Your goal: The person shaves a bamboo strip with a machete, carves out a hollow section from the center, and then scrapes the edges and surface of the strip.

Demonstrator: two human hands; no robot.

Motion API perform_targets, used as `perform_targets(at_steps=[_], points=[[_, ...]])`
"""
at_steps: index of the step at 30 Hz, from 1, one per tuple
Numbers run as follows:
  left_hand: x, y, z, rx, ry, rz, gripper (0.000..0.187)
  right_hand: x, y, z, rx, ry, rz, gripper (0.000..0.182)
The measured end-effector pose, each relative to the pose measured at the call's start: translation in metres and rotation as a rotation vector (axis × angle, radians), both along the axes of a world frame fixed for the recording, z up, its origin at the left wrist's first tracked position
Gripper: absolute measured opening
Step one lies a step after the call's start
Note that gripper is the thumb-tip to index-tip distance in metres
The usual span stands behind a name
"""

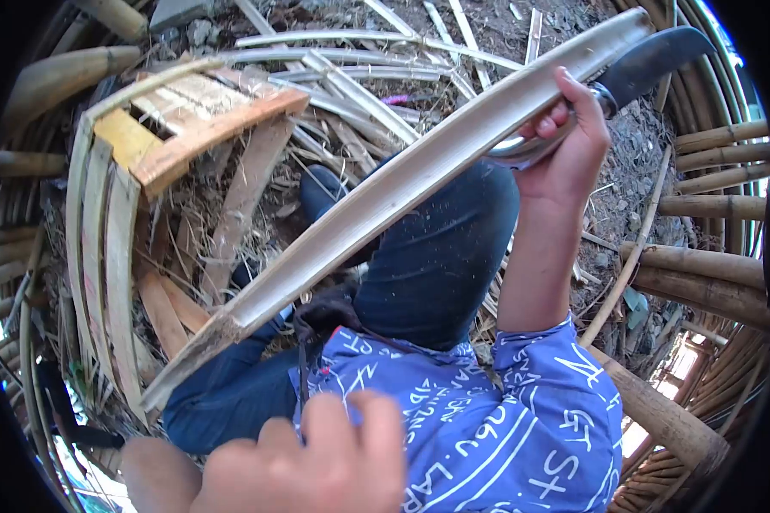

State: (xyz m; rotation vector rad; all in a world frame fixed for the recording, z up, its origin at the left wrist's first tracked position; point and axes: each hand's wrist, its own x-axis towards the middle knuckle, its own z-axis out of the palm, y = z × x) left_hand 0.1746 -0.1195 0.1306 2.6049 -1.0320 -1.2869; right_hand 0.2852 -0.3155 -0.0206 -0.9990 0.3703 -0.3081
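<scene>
My right hand (571, 141) is closed round the handle of a machete (654, 67), its broad dark blade pointing to the upper right. Right beside its fingertips runs a long split bamboo piece (385, 201), hollow side facing me. The bamboo lies diagonally across my legs, from the upper right to a rough, darker end at the lower left. Close to the camera at the bottom is my left hand (308, 462), its bent knuckles showing. It is blurred, and its fingertips are hidden.
A small wooden frame (222, 128) with curved slats stands at the left. Split bamboo strips (359, 73) and shavings litter the ground ahead. Thick bamboo poles (701, 265) line the right side, with more at the left. My legs (441, 248) are folded beneath the bamboo piece.
</scene>
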Motion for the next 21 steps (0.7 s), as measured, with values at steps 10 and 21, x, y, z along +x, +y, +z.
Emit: perform_targets(at_steps=[10,21], points=[[-0.027,0.065,-0.176,-0.817,0.664,1.062,0.076,0.035,0.016,-0.008,0.134,-0.042,0.105,0.027],[-0.113,0.146,-0.246,-1.917,0.283,1.849,0.078,0.045,-0.007,-0.049,0.142,0.065,0.027,0.028]])
